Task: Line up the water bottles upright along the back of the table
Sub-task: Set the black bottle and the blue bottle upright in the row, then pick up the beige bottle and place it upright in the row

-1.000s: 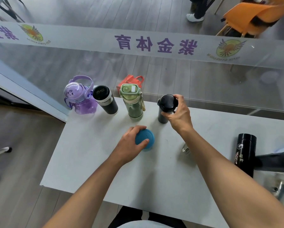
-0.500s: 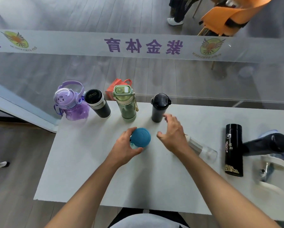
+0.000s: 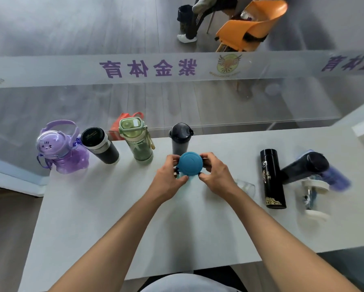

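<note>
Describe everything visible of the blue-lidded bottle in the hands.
The blue-lidded bottle shows mostly its round, matte teal lid, seen from above, so it stands roughly upright. A pale translucent body peeks out below. It sits mid-table, in front of the dark grey tumbler. The left hand and right hand both grip its sides.

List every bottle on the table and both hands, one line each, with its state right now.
Purple cartoon bottle: upright, back row.
Black steel-banded tumbler: upright, back row.
Green clear bottle: upright, back row.
Dark grey flip-lid cup: upright, back row.
Blue-lidded bottle: held by both hands.
Left hand: gripping it.
Right hand: gripping it.
Black gold-printed flask: lying down.
Dark blue bottle: lying down.
</note>
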A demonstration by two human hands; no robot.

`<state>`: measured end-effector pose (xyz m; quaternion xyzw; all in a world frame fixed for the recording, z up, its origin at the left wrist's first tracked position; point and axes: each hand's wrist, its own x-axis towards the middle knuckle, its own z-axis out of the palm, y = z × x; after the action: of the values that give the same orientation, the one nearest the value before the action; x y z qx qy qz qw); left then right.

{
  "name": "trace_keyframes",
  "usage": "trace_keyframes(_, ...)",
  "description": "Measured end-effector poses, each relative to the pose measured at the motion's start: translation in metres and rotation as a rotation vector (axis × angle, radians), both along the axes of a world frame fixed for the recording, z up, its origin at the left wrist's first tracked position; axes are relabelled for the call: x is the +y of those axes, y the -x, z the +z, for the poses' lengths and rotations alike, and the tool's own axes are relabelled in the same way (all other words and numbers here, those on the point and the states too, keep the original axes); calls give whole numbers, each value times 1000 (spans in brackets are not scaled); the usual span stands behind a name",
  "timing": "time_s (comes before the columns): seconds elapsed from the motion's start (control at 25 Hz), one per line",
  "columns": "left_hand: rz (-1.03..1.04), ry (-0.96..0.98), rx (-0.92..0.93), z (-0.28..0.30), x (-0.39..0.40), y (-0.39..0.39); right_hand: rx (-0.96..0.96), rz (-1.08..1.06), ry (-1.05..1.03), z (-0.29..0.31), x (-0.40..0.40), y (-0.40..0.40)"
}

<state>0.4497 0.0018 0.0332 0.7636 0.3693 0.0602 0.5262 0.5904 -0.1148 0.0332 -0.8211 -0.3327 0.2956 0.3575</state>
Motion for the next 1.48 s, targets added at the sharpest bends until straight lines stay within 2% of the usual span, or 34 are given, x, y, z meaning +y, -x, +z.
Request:
trace_keyframes(0.24,-58,87,21,-3,-3,-75,45,-133,-47,-5,-8,-63)
trace_keyframes(0.56,-3,148,74,-2,-21,-147,110,-155,-32,-16,-7,-136)
trace_keyframes(0.84,102,136,78,-5,-28,-162,179,-100,-26,-14,-5,-158)
trace_keyframes(1.04,101,135,104,-2,-37,-165,202,-72,12,-13,-12,-162)
trace_keyframes(1.2,126,125,153,-6,-38,-156,132,-97,121,-21,-28,-156)
trace_keyframes(1.28,140,129,187,-14,-46,-141,64,-22,176,-26,-46,-140)
trace_keyframes(1.4,121,138,263,-33,-74,-107,12,248,304,-36,-75,-105)
trace_keyframes(1.48,117,184,301,-42,-94,-89,-101,401,417,-47,-85,-87)
